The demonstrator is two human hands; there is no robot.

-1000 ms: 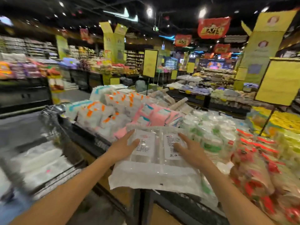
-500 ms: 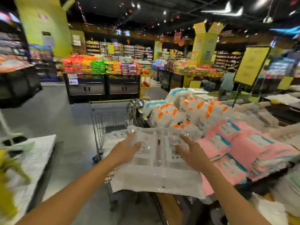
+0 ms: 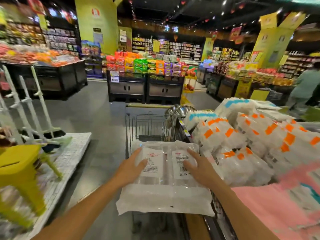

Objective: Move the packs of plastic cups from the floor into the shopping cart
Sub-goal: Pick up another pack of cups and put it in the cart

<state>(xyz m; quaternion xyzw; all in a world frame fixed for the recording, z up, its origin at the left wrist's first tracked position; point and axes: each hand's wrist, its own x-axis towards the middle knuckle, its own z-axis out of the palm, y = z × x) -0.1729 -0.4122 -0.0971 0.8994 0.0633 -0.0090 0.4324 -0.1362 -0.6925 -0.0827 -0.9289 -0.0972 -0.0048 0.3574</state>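
Pack of plastic cups (image 3: 166, 193) is in the air over the near end of the shopping cart (image 3: 149, 118), carried btwn left hand (image 3: 131, 166) & right hand (image 3: 201, 170). Fingers (image 3: 140, 151) of both are splayed, fairly straight, pressed on its top; underside hidden. Step: prob. the drop-in. Next: lower it fwd into the basket w/o snagging the rim or the cup display (image 3: 242, 141) just to the right.

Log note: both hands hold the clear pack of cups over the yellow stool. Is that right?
Not quite. The head view shows the left hand and right hand holding the pack of cups over the wire shopping cart, not over the yellow stool, which stands apart at the left.
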